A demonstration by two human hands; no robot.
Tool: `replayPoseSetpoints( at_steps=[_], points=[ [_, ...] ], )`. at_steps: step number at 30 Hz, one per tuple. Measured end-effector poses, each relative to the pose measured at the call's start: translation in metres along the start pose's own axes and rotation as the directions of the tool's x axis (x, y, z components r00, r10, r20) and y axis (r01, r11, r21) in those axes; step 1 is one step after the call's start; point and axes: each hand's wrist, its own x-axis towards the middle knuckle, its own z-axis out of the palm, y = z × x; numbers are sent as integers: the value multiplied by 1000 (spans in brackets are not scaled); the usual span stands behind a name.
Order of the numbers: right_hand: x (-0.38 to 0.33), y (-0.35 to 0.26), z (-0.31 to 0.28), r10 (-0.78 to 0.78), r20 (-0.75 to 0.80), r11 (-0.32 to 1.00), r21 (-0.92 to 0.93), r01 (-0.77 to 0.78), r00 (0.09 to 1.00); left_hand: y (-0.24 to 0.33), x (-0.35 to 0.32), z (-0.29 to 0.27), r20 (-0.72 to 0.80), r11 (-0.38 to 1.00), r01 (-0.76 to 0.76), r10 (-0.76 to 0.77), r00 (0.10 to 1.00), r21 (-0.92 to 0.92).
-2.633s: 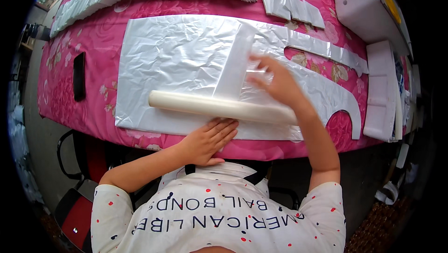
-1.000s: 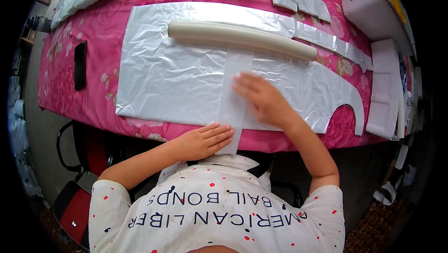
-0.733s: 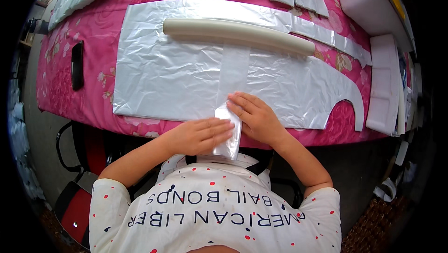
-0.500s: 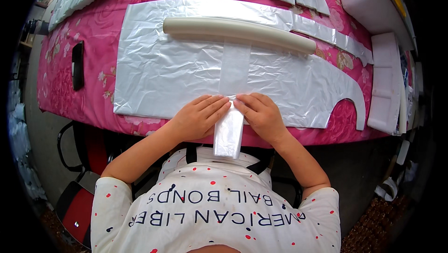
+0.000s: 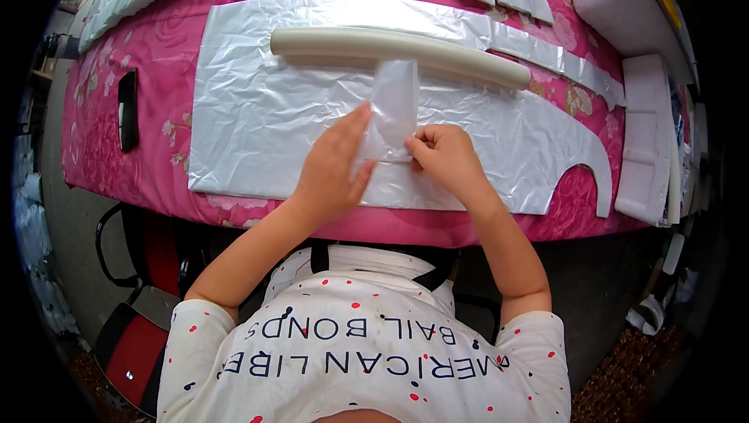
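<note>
My left hand [image 5: 331, 169] and right hand [image 5: 445, 159] both pinch the lower edge of a small clear plastic bag [image 5: 392, 107], lifted between them above the silvery plastic sheet [image 5: 257, 119] on the pink floral worktop [image 5: 156, 49]. Just beyond my fingertips lies the long cream foam tube [image 5: 398, 50]. The thin film could slip or tear, I think, if my pinches pull unevenly.

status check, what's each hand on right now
Left hand and right hand both pinch the small clear plastic strip, lifted over the silver sheet. Cream foam tube lies just beyond. Nothing blocking.
</note>
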Motion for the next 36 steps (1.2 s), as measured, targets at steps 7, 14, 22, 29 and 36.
replayPoseSetpoints(
  at_steps=[7,14,22,29,36],
  points=[
    [0,-9,-1,73,2,993,-89,-73,997,15,-9,22,330,956,-22,-79,941,292],
    [-1,18,-1,-811,-15,398,-746,533,585,12,-3,21,275,941,-56,-40,961,333],
    [18,15,-12,-789,209,326,-655,682,578,-2,15,16,179,918,-183,126,976,353],
    [20,14,-11,-827,103,398,-588,704,553,-17,18,10,206,897,-328,275,939,297],
    [-28,25,8,-819,116,438,-507,743,562,2,-22,-7,242,928,-372,359,901,9]
  ],
)
